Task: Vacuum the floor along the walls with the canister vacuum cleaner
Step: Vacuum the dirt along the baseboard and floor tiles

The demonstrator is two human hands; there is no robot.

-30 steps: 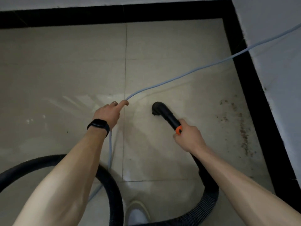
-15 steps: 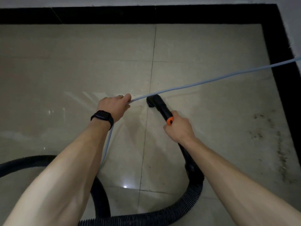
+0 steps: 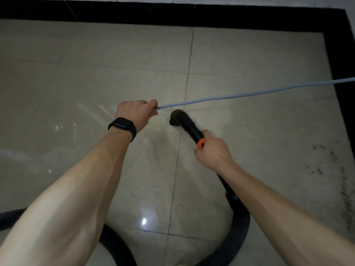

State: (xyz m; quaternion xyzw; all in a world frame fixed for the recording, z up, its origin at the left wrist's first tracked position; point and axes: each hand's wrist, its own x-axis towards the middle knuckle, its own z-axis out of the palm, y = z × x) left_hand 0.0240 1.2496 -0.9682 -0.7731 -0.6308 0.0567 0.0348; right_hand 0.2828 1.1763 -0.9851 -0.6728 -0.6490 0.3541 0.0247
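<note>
Left hand fingers clench the grey cord; right hand fingers wrap the black wand beside its orange button; the nozzle sits on the beige floor at a grout line, now just clear of the cord it met 0.5 s earlier; the ribbed hose loops behind.

A home room corner: glossy beige floor tiles, black border strip, pale wall

Tiled floor, black hose, dirt specks
</note>
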